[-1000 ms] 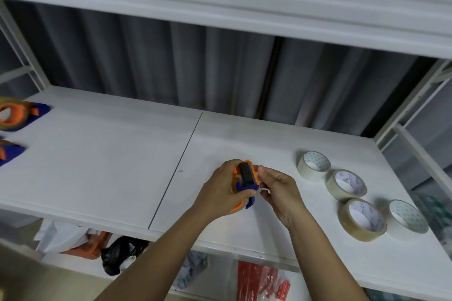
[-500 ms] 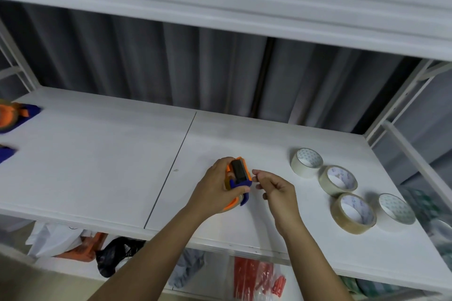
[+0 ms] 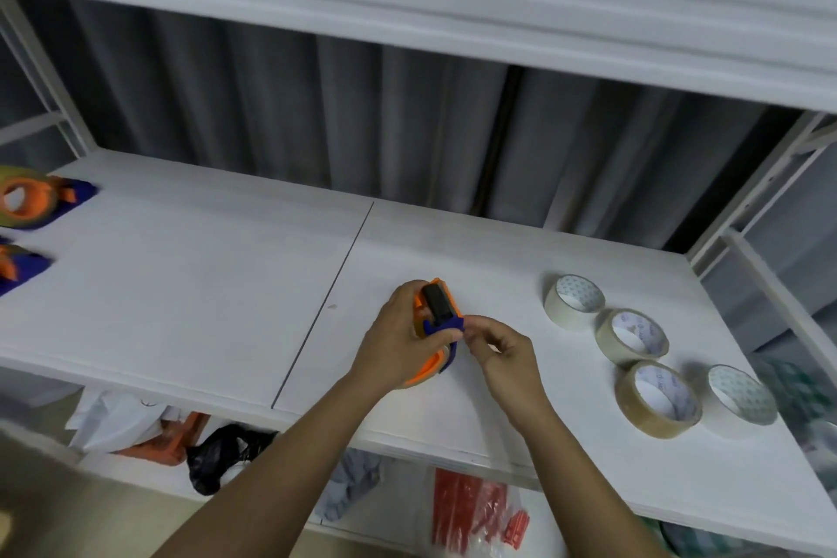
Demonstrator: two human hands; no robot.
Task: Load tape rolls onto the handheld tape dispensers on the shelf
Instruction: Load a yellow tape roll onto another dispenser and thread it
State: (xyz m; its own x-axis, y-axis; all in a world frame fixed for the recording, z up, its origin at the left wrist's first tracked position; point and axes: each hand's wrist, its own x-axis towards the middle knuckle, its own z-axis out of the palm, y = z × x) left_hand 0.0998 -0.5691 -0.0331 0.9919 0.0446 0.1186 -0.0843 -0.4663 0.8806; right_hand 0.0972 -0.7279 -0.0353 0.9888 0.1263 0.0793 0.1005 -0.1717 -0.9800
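The left hand (image 3: 398, 342) wraps its grip round an orange and blue tape dispenser (image 3: 437, 322), held just above the white shelf (image 3: 181, 285), right of the seam (image 3: 326, 299) between its two boards. At 3 o'clock of the dispenser, the right hand (image 3: 502, 353) pinches its fingertips (image 3: 469, 328) together at the dispenser's blue edge; whether tape lies between them cannot be told.

Four tape rolls lie flat toward 3 and 4 o'clock: a white roll (image 3: 574, 301), a cream roll (image 3: 632, 338), a tan roll (image 3: 659, 399) and a pale roll (image 3: 740, 396) nearest the shelf's right end. Two more dispensers (image 3: 31, 202) (image 3: 18, 267) sit at 9 o'clock by the left edge, well apart from the hands. The wide left board between them is bare white surface. The front edge runs just under both wrists.
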